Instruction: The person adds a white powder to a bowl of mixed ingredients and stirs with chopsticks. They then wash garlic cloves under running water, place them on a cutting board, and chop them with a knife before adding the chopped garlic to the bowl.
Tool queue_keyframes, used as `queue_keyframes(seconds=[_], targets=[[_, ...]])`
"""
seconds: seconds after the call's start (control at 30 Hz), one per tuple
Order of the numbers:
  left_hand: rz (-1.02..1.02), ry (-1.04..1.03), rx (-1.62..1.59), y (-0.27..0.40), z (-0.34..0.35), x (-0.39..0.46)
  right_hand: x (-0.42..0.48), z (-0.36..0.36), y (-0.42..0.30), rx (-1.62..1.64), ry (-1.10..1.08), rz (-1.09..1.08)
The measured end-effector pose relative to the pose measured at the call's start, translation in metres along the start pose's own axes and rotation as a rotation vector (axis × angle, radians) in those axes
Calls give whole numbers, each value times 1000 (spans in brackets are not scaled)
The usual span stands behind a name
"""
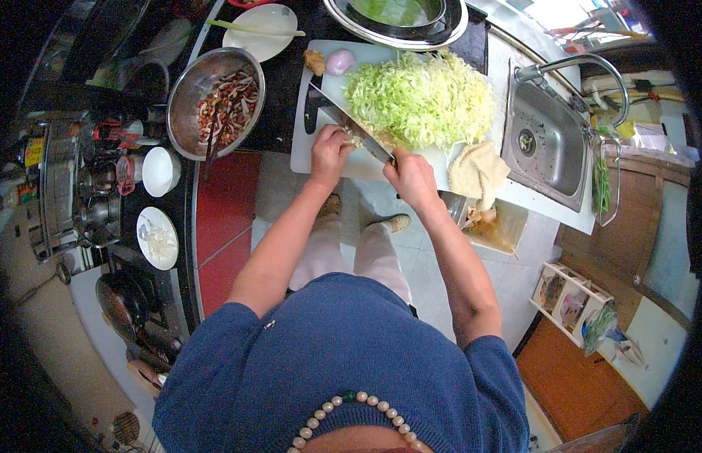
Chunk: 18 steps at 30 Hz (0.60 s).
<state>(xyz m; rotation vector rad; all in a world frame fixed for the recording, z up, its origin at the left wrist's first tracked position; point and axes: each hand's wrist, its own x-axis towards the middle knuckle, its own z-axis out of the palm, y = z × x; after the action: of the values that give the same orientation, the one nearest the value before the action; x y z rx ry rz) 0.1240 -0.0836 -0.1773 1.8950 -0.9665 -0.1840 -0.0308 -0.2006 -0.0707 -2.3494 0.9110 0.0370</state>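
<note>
My right hand (410, 175) grips the handle of a broad kitchen knife (342, 116), whose blade slants up and left over a white cutting board (300, 156). Bunched fingers of my left hand (328, 153) are at the near side of the blade, by small pale chopped bits (356, 139); whether they pinch any is hidden. Beyond the knife lies a large heap of shredded cabbage (424, 99). A peeled purple onion or shallot (340, 62) and a piece of ginger (314, 61) sit at the board's far left. A beige cloth (478, 170) drapes over the near right corner.
Left of the board stands a steel bowl (178, 107) of reddish sliced food with chopsticks. An oval plate (260, 48) carries a green stalk. A large steel basin (334, 11) is behind the board, a sink (546, 158) to the right. An open bin (498, 226) stands below.
</note>
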Motion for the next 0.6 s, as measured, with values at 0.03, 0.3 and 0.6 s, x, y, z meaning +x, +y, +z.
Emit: queue_keyframes(seconds=[0.03,0.3,0.6], targets=[[-9,-11,-4,-1,-1,0,1,-2,-2,-12,-9,-5],[88,-21,214,13,-12,17,9,-15,15,-15,80,-25],[55,-109,173,7,-4,15,10,-13,14,-19,64,-38]])
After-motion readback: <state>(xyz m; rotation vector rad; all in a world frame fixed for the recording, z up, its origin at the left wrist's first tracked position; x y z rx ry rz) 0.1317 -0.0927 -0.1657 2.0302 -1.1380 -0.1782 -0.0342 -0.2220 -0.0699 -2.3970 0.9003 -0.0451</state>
